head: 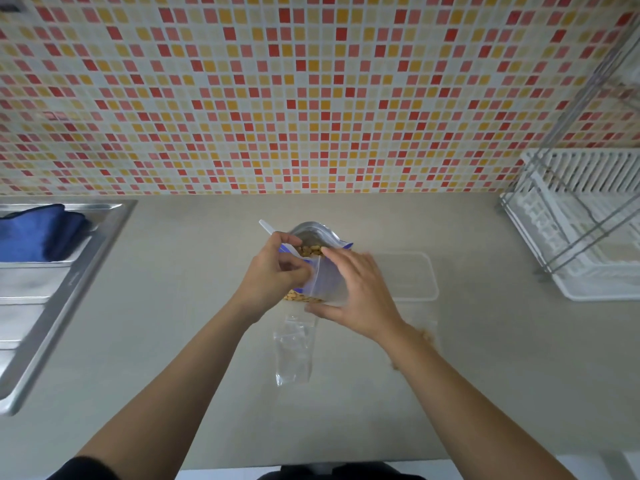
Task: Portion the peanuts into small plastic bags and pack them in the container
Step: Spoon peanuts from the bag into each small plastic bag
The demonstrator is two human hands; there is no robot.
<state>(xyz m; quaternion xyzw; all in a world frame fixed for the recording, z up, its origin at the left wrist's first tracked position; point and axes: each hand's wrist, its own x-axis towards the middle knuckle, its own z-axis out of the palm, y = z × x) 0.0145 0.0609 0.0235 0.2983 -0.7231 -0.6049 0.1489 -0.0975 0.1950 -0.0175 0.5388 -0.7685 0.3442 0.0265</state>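
An open foil peanut pouch [313,233] stands on the counter with peanuts showing in its mouth and a white spoon handle [266,226] sticking out at its left. In front of it my left hand [273,271] pinches the top edge of a small clear plastic bag [327,284]. My right hand [356,292] holds the same bag from the right side, fingers spread over it. Some peanuts [303,298] show below the bag. A clear plastic container [419,275] sits to the right of my right hand. More small clear bags [294,351] lie flat on the counter nearer me.
A steel sink [52,289] with a blue cloth [38,233] is at the left. A white dish rack [585,230] stands at the right against the tiled wall. The counter's front edge [311,464] runs along the bottom.
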